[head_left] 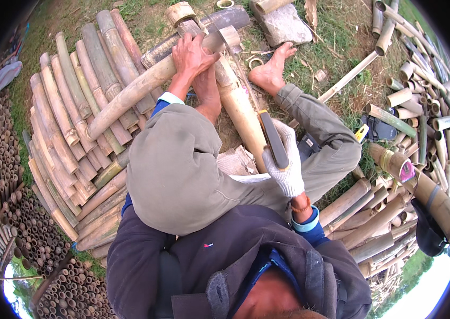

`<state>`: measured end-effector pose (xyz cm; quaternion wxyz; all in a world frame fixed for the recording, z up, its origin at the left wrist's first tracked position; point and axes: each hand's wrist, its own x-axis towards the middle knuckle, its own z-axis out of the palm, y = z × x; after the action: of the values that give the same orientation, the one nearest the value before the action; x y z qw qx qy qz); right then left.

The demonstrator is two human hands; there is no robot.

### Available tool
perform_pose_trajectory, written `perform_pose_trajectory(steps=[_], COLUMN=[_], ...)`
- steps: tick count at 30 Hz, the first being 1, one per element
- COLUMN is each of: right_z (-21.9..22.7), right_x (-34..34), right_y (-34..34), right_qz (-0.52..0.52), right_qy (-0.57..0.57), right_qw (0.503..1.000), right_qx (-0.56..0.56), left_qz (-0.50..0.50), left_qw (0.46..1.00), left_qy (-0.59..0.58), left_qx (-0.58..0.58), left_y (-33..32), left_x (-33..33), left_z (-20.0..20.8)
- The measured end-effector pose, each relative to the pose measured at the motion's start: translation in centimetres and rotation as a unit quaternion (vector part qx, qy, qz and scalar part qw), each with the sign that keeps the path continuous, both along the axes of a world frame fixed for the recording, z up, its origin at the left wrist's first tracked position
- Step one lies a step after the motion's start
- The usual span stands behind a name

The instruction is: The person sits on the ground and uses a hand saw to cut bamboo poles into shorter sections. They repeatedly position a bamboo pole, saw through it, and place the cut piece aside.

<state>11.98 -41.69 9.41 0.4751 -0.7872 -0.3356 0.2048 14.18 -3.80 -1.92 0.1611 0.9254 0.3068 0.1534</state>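
My bare left hand (194, 58) presses down on a bamboo pole (140, 95), its fingers bent over the pole near the far end. In my right hand (286, 162), which wears a white knitted glove, is the dark, orange-edged handle of a hand saw (274, 139). The saw's narrow blade runs away from me to the pole's far end, just right of my left hand. Whether its teeth are in the bamboo I cannot tell. Beneath the pole's far end lies a thicker bamboo length (243, 114), slanting toward my lap. My bare left foot (208, 87) is beside my left hand.
Many cut bamboo pieces (71, 101) lie in rows at the left. A grey stone block (283, 25) sits beyond my right foot (274, 69). More bamboo is heaped at the right (427, 90), near a black pouch (382, 129) and a yellow-handled tool (361, 133).
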Motion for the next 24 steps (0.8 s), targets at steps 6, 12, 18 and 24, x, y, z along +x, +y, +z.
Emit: perform_pose_trajectory(steps=[6, 12, 18, 24], right_z=[-4.0, 0.6, -2.7, -2.3], right_x=[7.9, -2.2, 5.8, 4.7], right_y=[13.9, -2.4, 10.0, 8.1], right_qz=[0.017, -0.006, 0.013, 0.022], right_qy=[-0.044, 0.029, 0.006, 0.018], right_qw=[0.988, 0.998, 0.996, 0.998], right_qx=[0.145, -0.053, 0.086, 0.060], left_qz=[-0.020, 0.023, -0.005, 0.013], left_qw=[1.000, 1.000, 1.000, 1.000], left_qy=[-0.009, 0.008, 0.002, 0.016], left_qx=[0.003, -0.005, 0.004, -0.003], left_y=[-1.6, -1.0, -1.4, -0.6], left_x=[1.0, -1.4, -0.4, 0.5], left_z=[0.0, 0.1, 0.1, -0.2])
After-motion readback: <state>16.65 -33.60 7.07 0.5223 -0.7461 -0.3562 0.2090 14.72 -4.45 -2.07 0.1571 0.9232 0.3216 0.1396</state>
